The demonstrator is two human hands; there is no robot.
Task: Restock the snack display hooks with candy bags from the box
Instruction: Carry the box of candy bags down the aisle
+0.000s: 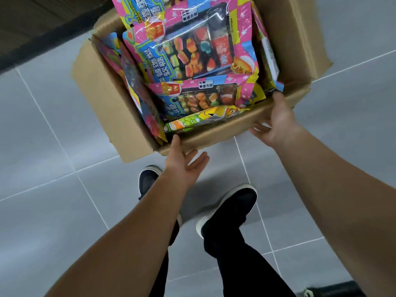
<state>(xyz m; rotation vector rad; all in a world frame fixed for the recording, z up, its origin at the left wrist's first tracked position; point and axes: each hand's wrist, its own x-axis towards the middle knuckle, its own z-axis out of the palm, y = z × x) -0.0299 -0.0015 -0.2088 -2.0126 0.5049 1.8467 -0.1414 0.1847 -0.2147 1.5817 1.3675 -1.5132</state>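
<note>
One head-worn view only: the scene is seen from above, steeply downward, close over the open box [132, 123], with floor [42, 146] and shoes [227, 209] taken in below the fingers [197, 161].

Candy bags [201, 54] in box [214, 133] on floor [53, 146], shoes [227, 209] before it
</note>
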